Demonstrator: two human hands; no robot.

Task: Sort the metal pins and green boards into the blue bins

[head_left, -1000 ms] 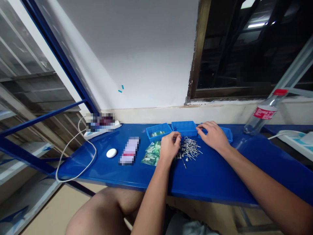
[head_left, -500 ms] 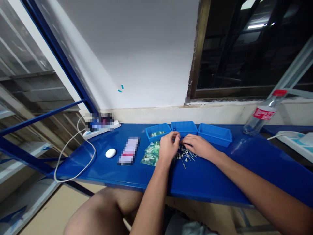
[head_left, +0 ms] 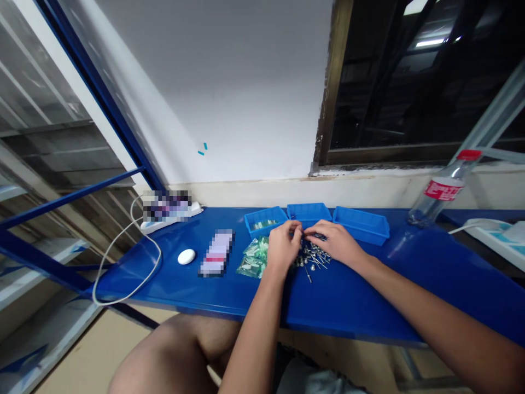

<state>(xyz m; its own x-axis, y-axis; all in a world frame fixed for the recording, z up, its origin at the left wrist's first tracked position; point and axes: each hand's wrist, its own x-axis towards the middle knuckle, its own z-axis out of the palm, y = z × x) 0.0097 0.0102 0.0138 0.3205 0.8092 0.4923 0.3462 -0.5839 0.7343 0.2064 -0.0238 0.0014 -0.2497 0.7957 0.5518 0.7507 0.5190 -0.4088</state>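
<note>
A loose heap of metal pop rivets (head_left: pixel 315 256) lies on the blue table between and in front of my hands. My left hand (head_left: pixel 284 244) is over the heap's left side, thumb and fingers pinched together; what is between them is too small to make out. Close by on the right, my right hand (head_left: pixel 334 241) has its fingers bent together over the rivets, their tips near my left fingers. Whatever those tips hold is hidden. A clear bag with green and white pieces (head_left: pixel 253 260) touches or nearly touches my left hand's outer side.
Behind my hands stand a left blue bin (head_left: pixel 250 221) with small pale pieces, a middle blue bin (head_left: pixel 309 208) and a right blue bin (head_left: pixel 363 232). A white oval object (head_left: pixel 186 256), a blurred phone-like slab (head_left: pixel 216 254), a power strip (head_left: pixel 164 222) and a bottle (head_left: pixel 445 189) also rest here.
My right hand has shifted slightly and its knuckles have risen a little, showing more of the rivets beneath. My left hand stays almost in place.
</note>
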